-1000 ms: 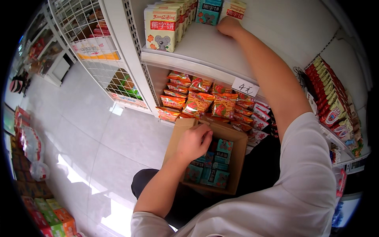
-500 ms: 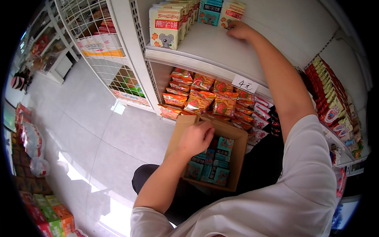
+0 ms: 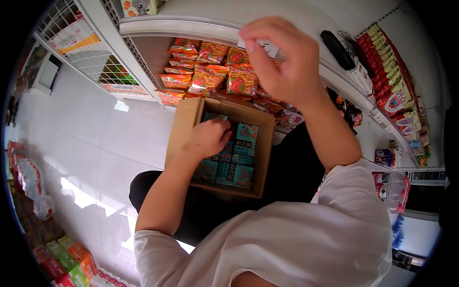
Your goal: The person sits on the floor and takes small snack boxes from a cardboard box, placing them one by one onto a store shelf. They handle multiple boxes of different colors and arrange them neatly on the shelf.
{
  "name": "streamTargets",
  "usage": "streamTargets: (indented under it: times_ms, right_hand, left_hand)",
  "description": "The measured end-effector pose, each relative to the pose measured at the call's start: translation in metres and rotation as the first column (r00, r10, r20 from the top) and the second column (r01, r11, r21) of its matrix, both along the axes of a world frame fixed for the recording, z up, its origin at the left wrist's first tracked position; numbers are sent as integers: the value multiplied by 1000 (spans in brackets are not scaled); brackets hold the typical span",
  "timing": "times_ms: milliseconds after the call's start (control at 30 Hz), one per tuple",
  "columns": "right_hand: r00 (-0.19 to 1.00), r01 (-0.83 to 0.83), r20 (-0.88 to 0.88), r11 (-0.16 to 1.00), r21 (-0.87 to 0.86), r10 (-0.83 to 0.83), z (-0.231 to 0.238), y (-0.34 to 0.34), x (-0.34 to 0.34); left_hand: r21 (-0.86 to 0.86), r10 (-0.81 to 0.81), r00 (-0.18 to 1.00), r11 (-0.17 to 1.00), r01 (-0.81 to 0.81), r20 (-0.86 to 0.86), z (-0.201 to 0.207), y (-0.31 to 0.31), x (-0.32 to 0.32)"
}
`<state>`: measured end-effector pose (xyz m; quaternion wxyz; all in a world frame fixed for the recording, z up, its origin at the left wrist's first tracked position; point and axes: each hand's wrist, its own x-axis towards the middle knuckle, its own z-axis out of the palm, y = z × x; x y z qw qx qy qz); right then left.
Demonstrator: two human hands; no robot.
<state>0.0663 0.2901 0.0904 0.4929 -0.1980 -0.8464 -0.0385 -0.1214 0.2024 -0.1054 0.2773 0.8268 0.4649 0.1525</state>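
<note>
An open cardboard carton point(image 3: 186, 122) stands at my knees, holding several small teal biscuit boxes point(image 3: 239, 176) with a koala picture. My left hand point(image 3: 210, 136) reaches into its left side, fingers curled downward beside a teal box point(image 3: 214, 116). Its fingertips are hidden, so what they hold cannot be made out. In front of the shelf edge my right hand point(image 3: 284, 62) is raised, empty, its thumb apart from the bent fingers. It partly covers a white price card point(image 3: 267, 48). A cream biscuit box point(image 3: 138, 6) shows at the upper left of the shelf.
Orange snack bags point(image 3: 208, 79) fill the lower shelf behind the carton. Red and cream packets point(image 3: 394, 91) line the shelf at right, near a black object point(image 3: 337, 50). A white wire rack point(image 3: 79, 52) stands left; colourful cartons point(image 3: 67, 260) sit on the floor.
My right hand has left the cream box on the upper shelf and come back toward me, empty. My left hand has moved from above the carton's rim down into it. The view has shifted.
</note>
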Motion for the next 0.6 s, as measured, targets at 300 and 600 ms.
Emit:
streamTargets:
  times_ms: [300,600]
  right_hand:
    - [981,169,188,641,-749,-39,-143,-12,76]
    - [959,240,282,608,-757,-27,-155,-1,103]
  left_hand:
    - [-185,80,851,962,-203,-519,-52,-13,68]
    - [-200,7,711,958,-207,-703,-89,-2,107]
